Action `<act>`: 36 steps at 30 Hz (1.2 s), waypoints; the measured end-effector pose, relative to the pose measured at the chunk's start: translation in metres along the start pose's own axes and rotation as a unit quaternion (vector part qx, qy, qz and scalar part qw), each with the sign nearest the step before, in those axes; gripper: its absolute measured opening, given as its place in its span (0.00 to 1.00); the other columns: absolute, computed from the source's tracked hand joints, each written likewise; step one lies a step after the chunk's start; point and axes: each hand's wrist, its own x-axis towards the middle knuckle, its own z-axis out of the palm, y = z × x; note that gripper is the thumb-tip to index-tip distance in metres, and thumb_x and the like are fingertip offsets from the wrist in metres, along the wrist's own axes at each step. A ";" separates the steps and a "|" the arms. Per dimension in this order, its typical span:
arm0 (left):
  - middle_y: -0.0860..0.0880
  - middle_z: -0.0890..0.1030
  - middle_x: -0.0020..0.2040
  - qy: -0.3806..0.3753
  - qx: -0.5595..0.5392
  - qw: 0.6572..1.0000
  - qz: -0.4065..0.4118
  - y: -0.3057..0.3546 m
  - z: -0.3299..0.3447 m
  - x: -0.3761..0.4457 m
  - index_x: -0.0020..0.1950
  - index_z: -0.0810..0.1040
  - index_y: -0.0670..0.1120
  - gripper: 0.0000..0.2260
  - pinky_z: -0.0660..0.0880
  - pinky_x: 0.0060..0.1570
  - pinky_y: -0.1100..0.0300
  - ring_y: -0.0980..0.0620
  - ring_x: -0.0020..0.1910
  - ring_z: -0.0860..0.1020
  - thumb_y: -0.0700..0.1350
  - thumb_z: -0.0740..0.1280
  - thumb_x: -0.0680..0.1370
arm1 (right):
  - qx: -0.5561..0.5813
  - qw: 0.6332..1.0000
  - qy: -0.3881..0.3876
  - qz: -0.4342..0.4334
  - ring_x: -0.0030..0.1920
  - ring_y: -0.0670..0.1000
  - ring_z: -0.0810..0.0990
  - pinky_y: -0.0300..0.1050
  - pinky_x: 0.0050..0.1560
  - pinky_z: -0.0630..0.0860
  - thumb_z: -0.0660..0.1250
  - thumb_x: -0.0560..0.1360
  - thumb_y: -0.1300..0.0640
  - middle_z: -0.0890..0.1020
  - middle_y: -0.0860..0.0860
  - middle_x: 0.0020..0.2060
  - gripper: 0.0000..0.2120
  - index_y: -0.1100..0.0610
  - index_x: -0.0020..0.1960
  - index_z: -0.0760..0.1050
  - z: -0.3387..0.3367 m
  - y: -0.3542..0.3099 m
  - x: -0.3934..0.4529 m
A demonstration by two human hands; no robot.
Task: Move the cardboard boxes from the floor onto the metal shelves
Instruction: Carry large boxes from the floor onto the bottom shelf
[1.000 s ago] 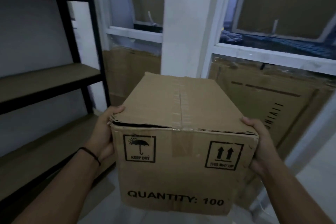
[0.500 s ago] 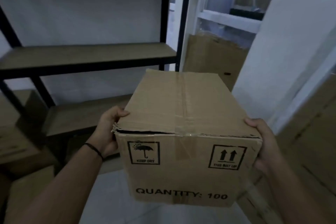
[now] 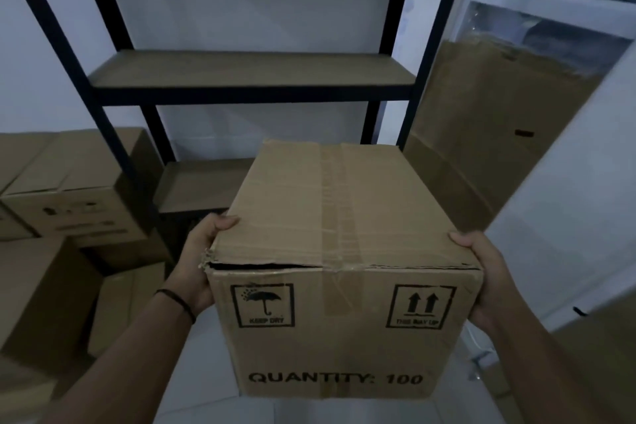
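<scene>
A taped brown cardboard box (image 3: 340, 268) printed "QUANTITY: 100" hangs in the air in front of me, held level. My left hand (image 3: 199, 262) grips its left side, thumb hooked over the top edge. My right hand (image 3: 481, 279) grips the right side the same way. Straight ahead stands the black metal shelf unit (image 3: 254, 93). Its middle board is bare, and a lower board (image 3: 203, 186) shows just past the box's far left corner.
Several cardboard boxes (image 3: 72, 196) are stacked on the floor to the left of the shelf unit. A tall flattened carton (image 3: 481, 134) leans against the window frame on the right. A white wall panel (image 3: 568, 217) stands close on the right.
My view has swung left from the window to face the shelf unit squarely. The box stays in both hands, now in front of the lower shelf. The floor boxes on the left came into view.
</scene>
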 end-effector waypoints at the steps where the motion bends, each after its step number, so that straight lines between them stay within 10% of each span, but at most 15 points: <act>1: 0.41 0.84 0.47 0.004 -0.009 1.000 0.004 -0.001 -0.004 0.001 0.59 0.77 0.41 0.16 0.81 0.36 0.53 0.43 0.41 0.83 0.43 0.56 0.76 | 0.000 1.000 0.000 0.004 0.36 0.54 0.83 0.44 0.34 0.80 0.56 0.77 0.54 0.83 0.56 0.37 0.14 0.60 0.54 0.77 0.001 0.002 0.005; 9: 0.42 0.84 0.38 0.037 -0.014 0.998 0.038 -0.023 -0.032 0.025 0.42 0.86 0.41 0.18 0.79 0.28 0.56 0.45 0.33 0.83 0.45 0.57 0.78 | -0.006 0.999 -0.028 0.015 0.38 0.54 0.83 0.45 0.36 0.80 0.55 0.78 0.54 0.84 0.56 0.40 0.16 0.60 0.56 0.76 -0.002 0.023 0.047; 20: 0.40 0.83 0.50 0.073 0.009 0.995 0.070 -0.100 -0.099 0.091 0.55 0.81 0.44 0.18 0.82 0.39 0.49 0.42 0.43 0.83 0.52 0.66 0.69 | 0.001 0.999 -0.031 0.010 0.32 0.52 0.83 0.41 0.29 0.78 0.55 0.78 0.54 0.83 0.54 0.33 0.13 0.59 0.48 0.77 -0.049 0.101 0.123; 27: 0.45 0.83 0.32 0.095 0.008 0.987 0.128 -0.160 -0.135 0.135 0.40 0.83 0.42 0.16 0.78 0.24 0.58 0.49 0.28 0.82 0.47 0.59 0.80 | 0.010 0.999 -0.046 -0.023 0.30 0.51 0.82 0.40 0.28 0.78 0.56 0.78 0.54 0.83 0.53 0.32 0.13 0.59 0.49 0.77 -0.080 0.172 0.179; 36: 0.45 0.83 0.33 0.031 0.000 0.982 0.185 -0.234 -0.199 0.173 0.50 0.79 0.42 0.13 0.78 0.26 0.59 0.50 0.29 0.82 0.47 0.58 0.80 | 0.022 0.991 -0.109 -0.079 0.29 0.51 0.82 0.41 0.26 0.77 0.54 0.78 0.54 0.83 0.53 0.31 0.15 0.59 0.51 0.77 -0.123 0.259 0.220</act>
